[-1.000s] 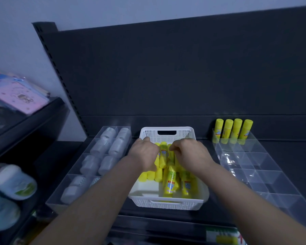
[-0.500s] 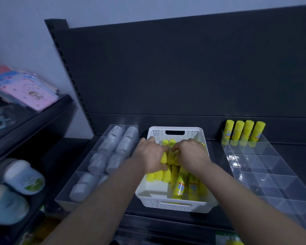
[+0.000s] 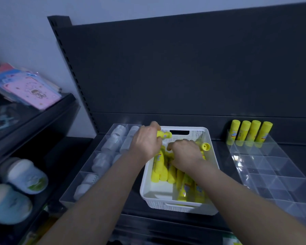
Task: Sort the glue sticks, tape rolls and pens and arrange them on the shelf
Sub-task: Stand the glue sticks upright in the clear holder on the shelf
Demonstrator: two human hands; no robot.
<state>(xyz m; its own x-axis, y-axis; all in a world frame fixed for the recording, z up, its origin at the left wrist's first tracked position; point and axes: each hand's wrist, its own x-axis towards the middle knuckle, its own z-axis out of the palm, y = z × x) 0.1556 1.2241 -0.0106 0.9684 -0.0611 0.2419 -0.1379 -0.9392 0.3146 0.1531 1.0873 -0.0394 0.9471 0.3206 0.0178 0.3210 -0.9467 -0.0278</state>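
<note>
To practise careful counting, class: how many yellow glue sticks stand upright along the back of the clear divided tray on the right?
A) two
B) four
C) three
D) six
B: four glue sticks stand side by side, caps up, in the back row of the clear tray.

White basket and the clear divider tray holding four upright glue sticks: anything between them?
Only a bare strip of dark shelf, seen in the head view; nearer the camera the right forearm crosses above it.
</note>
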